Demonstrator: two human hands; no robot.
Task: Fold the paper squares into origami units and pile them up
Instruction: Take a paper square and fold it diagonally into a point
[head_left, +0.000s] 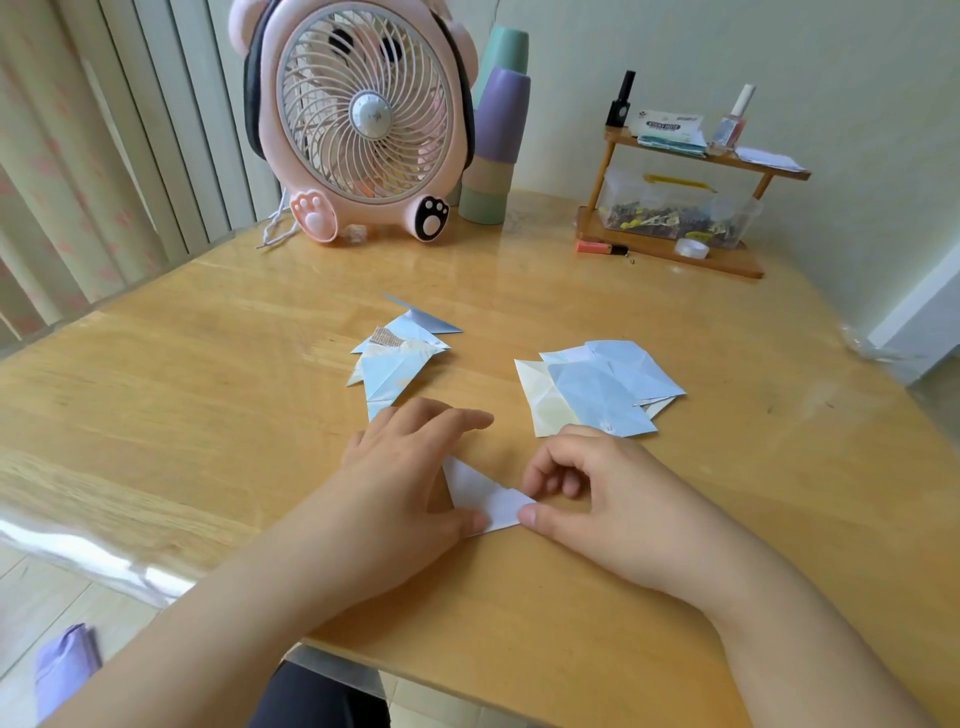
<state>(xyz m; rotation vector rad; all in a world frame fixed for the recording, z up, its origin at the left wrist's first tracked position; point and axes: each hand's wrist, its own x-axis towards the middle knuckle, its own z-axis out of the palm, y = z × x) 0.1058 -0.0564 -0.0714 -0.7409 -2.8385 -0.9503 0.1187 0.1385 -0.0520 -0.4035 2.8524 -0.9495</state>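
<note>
A small white folded paper piece (485, 499) lies on the wooden table (208, 395) near its front edge, between my hands. My left hand (415, 467) lies over its left part with fingers stretched flat and the thumb pressing its lower edge. My right hand (587, 488) pinches the piece's right corner between thumb and curled forefinger. A pile of folded pale blue units (397, 358) lies beyond my left hand. A loose stack of unfolded blue and cream paper squares (597, 389) lies beyond my right hand.
A pink bear-shaped fan (363, 119) stands at the back of the table, with stacked pastel cups (496, 135) beside it. A small wooden shelf (675, 208) with bottles, a clear box and tape sits at the back right. Curtains hang at the left.
</note>
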